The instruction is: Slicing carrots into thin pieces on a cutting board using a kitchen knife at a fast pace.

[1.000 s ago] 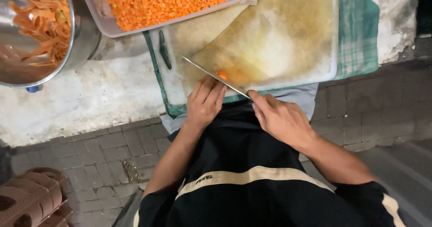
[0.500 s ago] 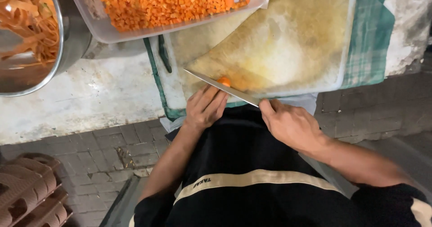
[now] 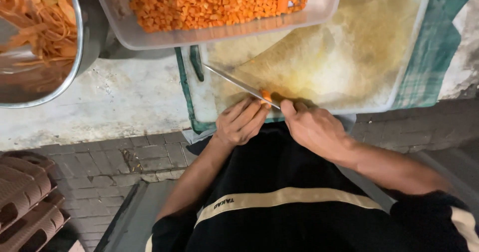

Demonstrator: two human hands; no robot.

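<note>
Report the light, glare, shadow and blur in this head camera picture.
Head view: light falls unevenly on the cutting board, brightest at its yellowed middle; the brick floor lies dim. Glare streaks the metal bowl rim and the knife blade. The left hand and right hand cast shadow on the board's near edge. The diced carrot is slightly soft; straight edges bow from the wide lens.

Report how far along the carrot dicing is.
Done: the clear tub is heaped with diced carrot, and the steel bowl holds peelings. In hand: the right hand holds the knife against one small carrot bit, fingertips of the left hand beside it. Left: only that bit shows on the cutting board.
</note>
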